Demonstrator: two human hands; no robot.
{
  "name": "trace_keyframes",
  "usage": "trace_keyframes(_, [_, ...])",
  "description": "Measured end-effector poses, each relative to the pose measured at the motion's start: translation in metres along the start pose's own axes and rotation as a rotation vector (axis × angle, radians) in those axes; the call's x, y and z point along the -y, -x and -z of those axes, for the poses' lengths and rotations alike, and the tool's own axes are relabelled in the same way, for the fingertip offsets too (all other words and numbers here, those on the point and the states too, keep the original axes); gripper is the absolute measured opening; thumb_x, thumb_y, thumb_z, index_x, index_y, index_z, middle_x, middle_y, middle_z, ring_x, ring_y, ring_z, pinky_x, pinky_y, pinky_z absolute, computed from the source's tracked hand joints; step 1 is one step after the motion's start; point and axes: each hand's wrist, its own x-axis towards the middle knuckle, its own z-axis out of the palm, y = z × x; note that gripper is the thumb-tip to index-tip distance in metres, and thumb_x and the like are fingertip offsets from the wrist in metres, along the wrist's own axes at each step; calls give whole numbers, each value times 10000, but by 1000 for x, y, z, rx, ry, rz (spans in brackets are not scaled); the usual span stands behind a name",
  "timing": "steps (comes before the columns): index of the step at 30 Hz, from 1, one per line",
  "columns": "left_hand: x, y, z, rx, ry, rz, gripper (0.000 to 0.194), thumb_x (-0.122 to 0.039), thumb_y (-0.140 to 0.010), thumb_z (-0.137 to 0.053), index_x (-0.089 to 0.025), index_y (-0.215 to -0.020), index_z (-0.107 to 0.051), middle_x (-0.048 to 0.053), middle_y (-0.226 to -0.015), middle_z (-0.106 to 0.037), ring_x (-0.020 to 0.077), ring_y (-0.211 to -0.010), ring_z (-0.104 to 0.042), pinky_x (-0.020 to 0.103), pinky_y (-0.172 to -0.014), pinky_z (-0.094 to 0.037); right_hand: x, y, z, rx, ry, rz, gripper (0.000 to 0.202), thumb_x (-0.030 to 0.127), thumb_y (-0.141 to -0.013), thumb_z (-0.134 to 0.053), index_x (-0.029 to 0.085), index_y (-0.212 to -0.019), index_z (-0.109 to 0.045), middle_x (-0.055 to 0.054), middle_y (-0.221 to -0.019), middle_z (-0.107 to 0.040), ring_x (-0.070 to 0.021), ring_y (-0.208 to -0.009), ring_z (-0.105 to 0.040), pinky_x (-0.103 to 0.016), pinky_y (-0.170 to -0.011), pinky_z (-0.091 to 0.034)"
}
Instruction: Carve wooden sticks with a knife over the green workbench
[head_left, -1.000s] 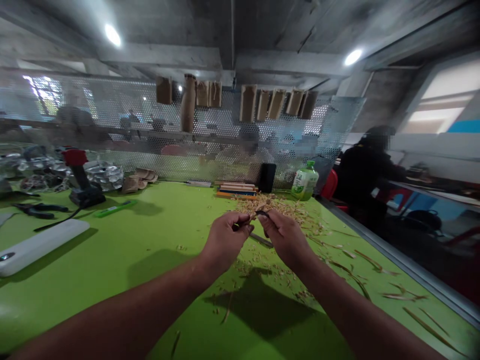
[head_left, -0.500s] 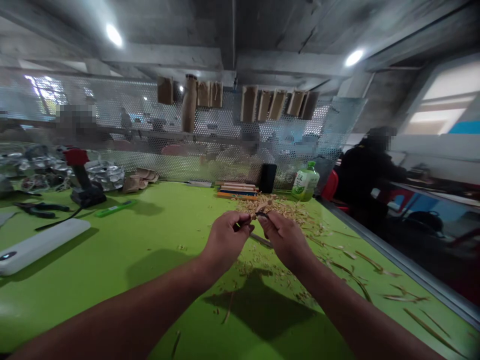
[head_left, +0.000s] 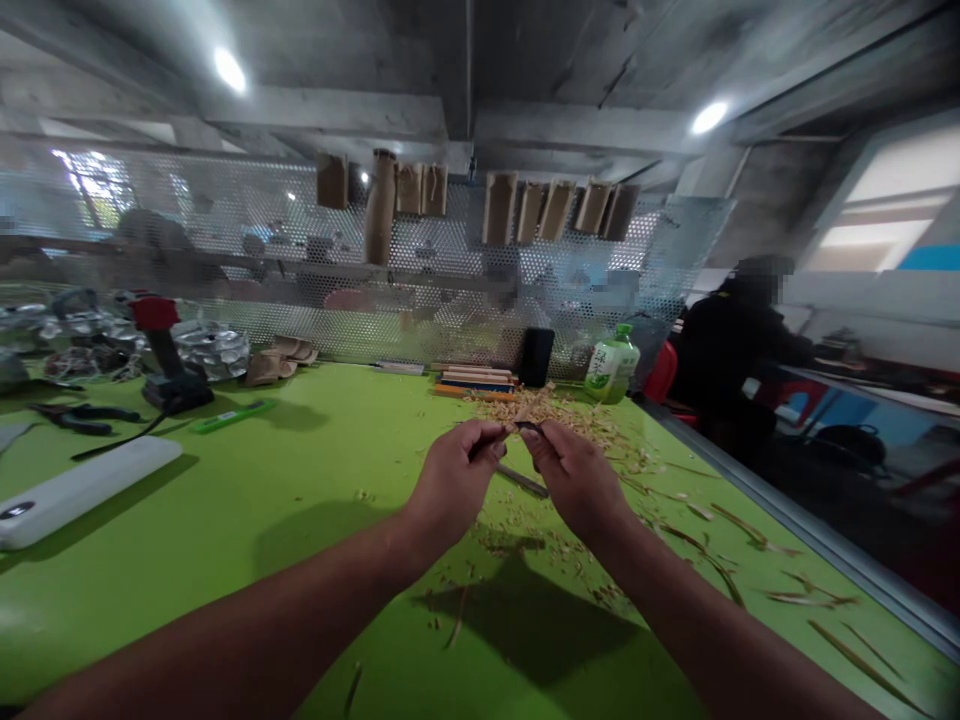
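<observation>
My left hand (head_left: 459,472) is closed in a pinch on a small tan piece of wood (head_left: 511,428), whose tip shows between the hands. My right hand (head_left: 581,478), also closed, grips a narrow dark blade (head_left: 529,427) whose edge meets the wood's tip. The rest of both is hidden by the fingers. Just below the hands is a narrow grey bar (head_left: 523,482); whether it lies on the green table (head_left: 300,620) or is held, I cannot tell. Wood shavings (head_left: 592,425) are heaped behind the hands and scattered under them.
At left are a white oblong device (head_left: 97,490), pliers (head_left: 82,416), a red-and-black power drill (head_left: 165,350) and a green cutter (head_left: 234,415). Behind stand stacked sticks (head_left: 475,380), a black phone (head_left: 536,357) and a green bottle (head_left: 612,365). A person (head_left: 735,340) sits at right.
Both hands hold nearly the same place, with slight finger and wrist shifts. A pale curled sliver beyond the fingertips now looks straighter, and more of the grey bar shows.
</observation>
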Motion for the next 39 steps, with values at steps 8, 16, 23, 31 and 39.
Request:
trace_keyframes(8, [-3,4,-4,8,105,144,203,-221,-778,-593,-141,-920,-714,5,-638,-585,106,-571,-483,234,-576,-398,-2,-1,-5,30,-159,-5,410,499,-935,-380,216,-641,-427,10,-561,-498,-126,-528,-452,-243,-509,-312])
trace_keyframes(16, [1,1,-3,18,53,105,181,-247,-789,-611,-144,-897,-714,30,-756,-640,103,-608,-495,233,-597,-419,6,1,-7,160,-502,-82,457,550,-923,-388,206,-626,-443,40,-502,-440,-96,-440,-415,-216,-437,-325])
trace_keyframes(23, [0,2,-5,39,315,248,332,-275,-744,-681,-127,-1040,-653,29,-805,-606,86,-614,-497,236,-594,-458,-1,-1,1,-54,-220,42,353,455,-948,-396,201,-740,-527,1,-632,-548,-129,-586,-509,-237,-554,-373])
trace_keyframes(31, [-7,0,-1,96,446,242,309,-331,-759,-690,-148,-1008,-689,40,-892,-604,108,-742,-504,248,-734,-438,1,2,6,-14,-102,128,305,407,-952,-422,219,-1039,-645,-74,-965,-691,-203,-853,-636,-297,-731,-463])
trace_keyframes(39, [-7,-4,2,94,438,166,245,-298,-807,-619,-176,-1002,-701,14,-795,-573,104,-690,-429,213,-655,-359,8,6,11,-66,81,234,322,411,-974,-373,209,-1031,-618,-87,-1012,-669,-215,-949,-606,-325,-825,-440])
